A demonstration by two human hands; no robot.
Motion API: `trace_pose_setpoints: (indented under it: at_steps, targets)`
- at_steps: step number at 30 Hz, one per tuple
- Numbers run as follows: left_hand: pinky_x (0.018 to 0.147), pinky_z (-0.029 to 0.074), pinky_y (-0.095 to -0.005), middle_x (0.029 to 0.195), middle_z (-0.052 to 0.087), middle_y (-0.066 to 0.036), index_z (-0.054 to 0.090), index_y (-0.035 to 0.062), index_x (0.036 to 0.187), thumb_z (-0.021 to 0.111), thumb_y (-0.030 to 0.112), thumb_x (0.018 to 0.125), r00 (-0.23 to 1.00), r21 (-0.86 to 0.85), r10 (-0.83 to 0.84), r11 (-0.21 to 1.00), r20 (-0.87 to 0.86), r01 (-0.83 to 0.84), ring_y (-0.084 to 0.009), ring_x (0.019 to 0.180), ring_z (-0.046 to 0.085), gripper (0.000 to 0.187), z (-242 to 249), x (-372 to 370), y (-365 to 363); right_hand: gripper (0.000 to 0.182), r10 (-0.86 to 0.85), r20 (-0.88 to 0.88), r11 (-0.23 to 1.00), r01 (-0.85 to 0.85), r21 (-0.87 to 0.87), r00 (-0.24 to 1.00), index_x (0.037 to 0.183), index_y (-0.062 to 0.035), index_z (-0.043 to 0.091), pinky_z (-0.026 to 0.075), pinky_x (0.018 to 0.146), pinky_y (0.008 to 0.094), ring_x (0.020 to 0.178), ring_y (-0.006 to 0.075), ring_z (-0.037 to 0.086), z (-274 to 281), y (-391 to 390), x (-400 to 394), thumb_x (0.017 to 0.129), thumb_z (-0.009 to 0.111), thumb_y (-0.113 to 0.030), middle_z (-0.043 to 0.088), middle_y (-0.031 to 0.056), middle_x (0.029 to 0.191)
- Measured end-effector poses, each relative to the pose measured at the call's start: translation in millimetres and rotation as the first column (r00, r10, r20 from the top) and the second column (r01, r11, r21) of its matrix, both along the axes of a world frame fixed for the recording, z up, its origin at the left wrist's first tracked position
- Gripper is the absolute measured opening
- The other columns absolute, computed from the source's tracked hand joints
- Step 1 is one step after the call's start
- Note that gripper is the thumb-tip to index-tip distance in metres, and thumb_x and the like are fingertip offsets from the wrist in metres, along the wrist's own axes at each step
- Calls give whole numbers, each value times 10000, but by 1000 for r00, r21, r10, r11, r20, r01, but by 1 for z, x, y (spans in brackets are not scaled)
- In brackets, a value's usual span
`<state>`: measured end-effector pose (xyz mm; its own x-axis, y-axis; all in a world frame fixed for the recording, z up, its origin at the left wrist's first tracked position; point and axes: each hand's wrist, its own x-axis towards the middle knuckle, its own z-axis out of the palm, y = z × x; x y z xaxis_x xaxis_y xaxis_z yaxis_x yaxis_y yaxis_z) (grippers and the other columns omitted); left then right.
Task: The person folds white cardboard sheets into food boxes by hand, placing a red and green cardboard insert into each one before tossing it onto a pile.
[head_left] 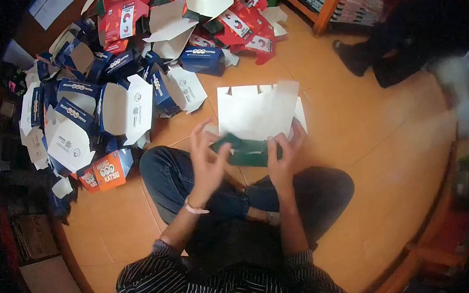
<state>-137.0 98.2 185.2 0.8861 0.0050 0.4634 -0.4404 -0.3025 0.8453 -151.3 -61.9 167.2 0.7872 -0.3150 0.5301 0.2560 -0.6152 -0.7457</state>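
A partly folded cardboard box (255,113), white on the inside and dark green on the outside, is held over the floor in front of my crossed legs. My left hand (207,155) grips its left end, thumb at the green flap and fingers curved around the side, slightly blurred. At the right end, my right hand (284,157) pinches the green edge, with thumb and fingers on either side of the board. A narrow white flap stands up at the upper right of the box.
Left of me lies a heap of blue and white cartons (75,110). Red cartons (126,22) are piled beyond it, and an orange carton (109,170) lies at the near edge. Another person's shoe (351,58) is at the upper right, near a wooden shelf (327,12).
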Motion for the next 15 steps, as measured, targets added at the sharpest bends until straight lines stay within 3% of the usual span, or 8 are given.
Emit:
trace_pose_setpoints:
  at_steps: [2,3,6,8,10,13,14,15]
  targets:
    - [989,221,-413,1222,410,-190,495,26,792,580,60,736,973,416,-181,903,141,108,-353,1221,278,108,22,1,-17,84,127,128,978,-146,151,984,752,43,515,292,958,377,1164,309,348,12,4,-5,781,541,-31,346,189,1201]
    - [1009,175,-426,1296,324,-195,507,44,914,591,103,731,942,450,-324,857,86,253,-372,1257,203,210,24,9,-20,77,151,71,988,-153,25,986,756,29,497,304,942,377,1177,298,333,14,-8,-8,787,516,-38,330,186,1209]
    - [1030,94,-487,1312,280,-201,486,58,1057,603,153,761,801,239,-594,789,67,565,-383,1270,159,332,39,24,-23,102,62,-57,949,-41,313,996,758,-4,507,311,934,364,1163,266,361,-9,-29,-11,820,500,-85,387,169,1175]
    - [1054,58,-422,1383,167,-182,370,20,1220,595,188,789,759,42,-633,772,151,635,-333,1309,69,514,18,36,-14,138,-30,-154,927,85,366,988,851,-32,523,337,900,332,1089,227,423,-4,-44,-22,870,457,-151,463,123,1084]
    - [1053,107,-361,1392,171,-169,302,-29,1264,593,205,800,988,-136,-55,988,142,74,-275,1308,110,596,5,48,-6,191,-49,178,178,-167,970,983,955,-34,501,358,866,317,998,203,461,-6,-57,-22,905,418,-198,493,75,981]
    - [1031,183,-345,1313,332,-201,341,-36,1254,605,186,792,953,-98,-257,965,-158,243,-268,1265,255,577,-25,60,10,285,-16,216,40,-215,976,976,1098,-18,455,370,857,323,994,201,455,-6,-54,-16,920,388,-230,490,83,1020]
    - [1031,183,-345,1313,332,-201,341,-36,1254,605,186,792,956,-100,-248,967,-155,235,-268,1265,255,577,-23,57,11,285,-7,218,40,-218,975,976,1098,-18,455,370,857,323,994,201,455,-11,-54,-12,920,388,-230,490,83,1020]
    - [1004,226,-349,1210,427,-197,394,-33,1211,601,163,790,964,-39,-216,976,-152,213,-273,1193,347,509,-21,54,12,304,-218,71,412,26,911,973,1125,-15,451,360,879,337,1034,209,444,-18,-54,-9,918,394,-230,482,103,1075]
